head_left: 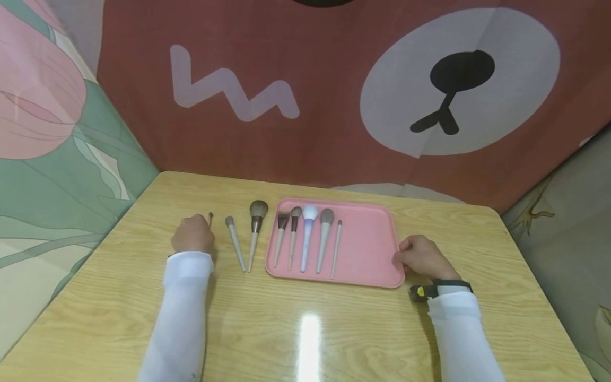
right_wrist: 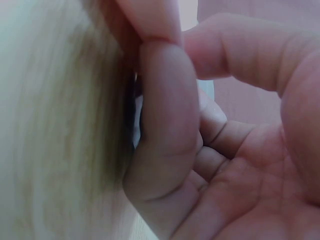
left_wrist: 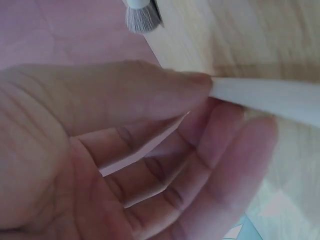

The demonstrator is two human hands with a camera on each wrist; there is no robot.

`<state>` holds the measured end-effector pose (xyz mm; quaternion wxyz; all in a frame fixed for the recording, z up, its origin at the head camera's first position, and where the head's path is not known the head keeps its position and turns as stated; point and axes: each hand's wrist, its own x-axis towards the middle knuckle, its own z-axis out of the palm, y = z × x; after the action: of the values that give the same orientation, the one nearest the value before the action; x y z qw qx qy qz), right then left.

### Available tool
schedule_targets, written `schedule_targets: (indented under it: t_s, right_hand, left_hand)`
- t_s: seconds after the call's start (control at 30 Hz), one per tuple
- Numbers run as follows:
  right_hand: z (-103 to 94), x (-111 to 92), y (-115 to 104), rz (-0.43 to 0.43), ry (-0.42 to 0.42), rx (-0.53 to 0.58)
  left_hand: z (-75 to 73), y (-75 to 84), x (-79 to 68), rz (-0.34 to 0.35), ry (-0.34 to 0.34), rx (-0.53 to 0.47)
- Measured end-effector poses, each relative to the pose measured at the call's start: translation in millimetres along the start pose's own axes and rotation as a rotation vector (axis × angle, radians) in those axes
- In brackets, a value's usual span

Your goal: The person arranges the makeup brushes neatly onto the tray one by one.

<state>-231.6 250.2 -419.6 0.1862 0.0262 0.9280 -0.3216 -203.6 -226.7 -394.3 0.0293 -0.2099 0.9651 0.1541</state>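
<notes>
1. So, far left: left hand (head_left: 193,234) pinches a slim makeup brush with a smooth, pale, tapered handle and small dark tip (head_left: 210,216), thumb against fingers. Narrow grip, likely because the handle is thin. Brush sits over the left part of the light wood-grain surface (head_left: 258,326), tip pointing away from the person; the rest is hidden by the hand in the head view.

2. Next right: short grey-bristled brush with a pale handle (head_left: 236,245), then big fluffy brown brush with a dark shiny collar (head_left: 256,228). Both lie outside the tray, handles toward the person, probably for easy reach.

3. Middle: pink rectangular tray with rounded corners and raised rim (head_left: 367,244). Plain matte-looking pink. Five brushes in it, left side to middle: flat dark-bristled one (head_left: 280,236), small round dark one (head_left: 293,233), white-bristled lavender-blue one (head_left: 307,239), full grey-headed one (head_left: 325,233), thin pencil-like one (head_left: 337,246). Heads all at the far side, side by side and apart; reads as keeping each separate.

4. Far right: right hand (head_left: 425,257) grips the tray's right rim, thumb and curled fingers close together, presumably to steady it. Exact finger contact under the rim: can't tell.
</notes>
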Motion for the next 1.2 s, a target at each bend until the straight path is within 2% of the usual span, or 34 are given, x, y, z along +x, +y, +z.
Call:
schedule_targets:
  t_s: [0.3, 0.67, 1.2]
  right_hand:
    - [0.4, -0.6, 0.4, -0.008, 0.001, 0.002]
    - [0.3, 0.5, 0.9, -0.001, 0.001, 0.006]
    - [0.1, -0.2, 0.0, 0.014, -0.002, 0.005]
  left_hand:
    - [-0.6, -3.0, 1.6, -0.01, -0.027, 0.026]
    - [-0.9, -10.3, 4.4, -0.035, 0.006, 0.035]
    - [-1.4, -12.4, 4.9, -0.023, -0.039, 0.017]
